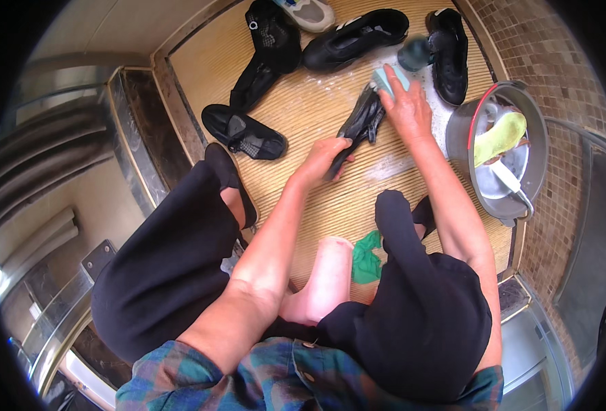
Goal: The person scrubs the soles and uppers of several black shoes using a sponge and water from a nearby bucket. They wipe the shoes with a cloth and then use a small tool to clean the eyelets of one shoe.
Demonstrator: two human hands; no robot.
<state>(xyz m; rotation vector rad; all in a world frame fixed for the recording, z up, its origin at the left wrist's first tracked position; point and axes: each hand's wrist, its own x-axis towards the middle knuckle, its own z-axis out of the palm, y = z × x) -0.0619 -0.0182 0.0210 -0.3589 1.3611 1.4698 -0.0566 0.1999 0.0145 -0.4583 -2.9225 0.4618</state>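
My left hand (326, 159) grips one end of a black shoe (359, 120), which is wet and held above the ribbed floor. At the shoe's far end, my right hand (410, 109) holds a pale blue block (389, 81), perhaps a sponge or soap, against or close beside it. A dark green round object (415, 53), blurred, stands just beyond my right hand. Other black shoes lie around: one with white marks (357, 41), one at the right (449, 56) and one with a strap (244, 132) at the left. White suds wet the floor between them.
A grey bucket (459, 128) at the right holds water, a yellow-green insole (500, 138) and a white-handled tool (506, 176). Farther off lie a black mesh item (272, 38) and a light shoe (313, 14). A green cloth (367, 259) and pink boot-like item (328, 277) are between my legs.
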